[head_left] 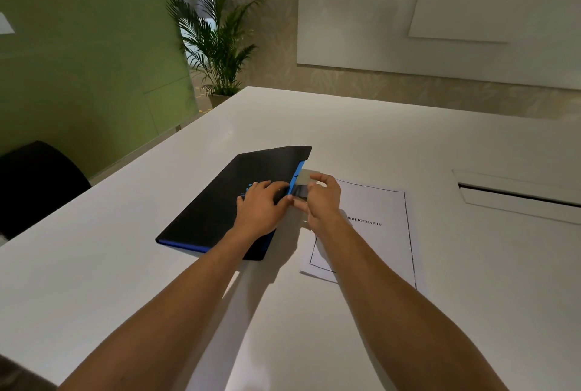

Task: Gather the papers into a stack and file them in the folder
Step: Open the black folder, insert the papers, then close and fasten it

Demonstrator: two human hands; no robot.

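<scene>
Your left hand (261, 205) lay flat on the black folder (226, 202), with the fingers straight and spread over its cover, pressing near the folder's right edge. Your right hand (320, 198) was just beside it, and its fingers were curled and pinched a small grey flap (306, 181) that came out from the blue inner edge of the folder. I cannot tell if this flap was a part of the folder or a sheet inside it.

The folder lay closed, or almost closed, around the middle of the white table (377, 139), turned at an angle, so that one corner pointed to the far edge and its blue spine faced the near left side.

The papers (377, 233) lay on the table just to the right of the folder, outside of it, partly under your right forearm. The top sheet had a black line border and the printed word "BIBLIOGRAPHY". How many sheets lay there I cannot tell.

Further to the right, a long cable slot (515, 192) was set into the table top. Behind the far left corner of the table stood a potted palm (217, 38), and a dark chair (37, 183) stood at the left side.
</scene>
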